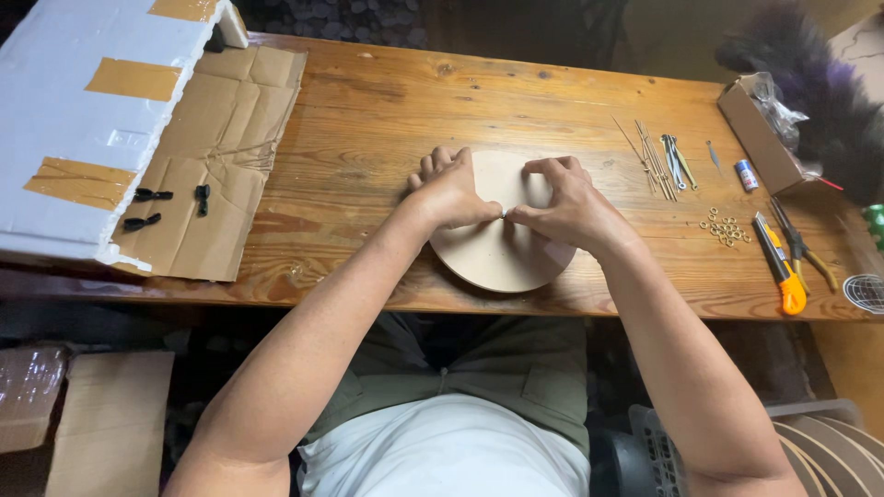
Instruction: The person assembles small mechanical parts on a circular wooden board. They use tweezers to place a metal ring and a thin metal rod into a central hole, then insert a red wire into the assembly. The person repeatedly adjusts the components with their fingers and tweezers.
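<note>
A pale round wooden disc [497, 258] lies on the wooden table [387, 110] in front of me. My left hand [451, 191] and my right hand [562, 204] both rest on the disc, fingertips meeting at its middle. Between thumb and fingers they pinch a tiny metal piece [504, 213], too small to identify. Which hand bears most of the grip I cannot tell.
Thin metal rods and pins [658, 158] lie right of the disc, with small brass rings [725, 226], an orange utility knife [781, 265], pliers [803, 247] and a cardboard box [760, 133]. Flattened cardboard [216, 166], black clips [152, 195] and a taped white foam board [74, 120] sit left.
</note>
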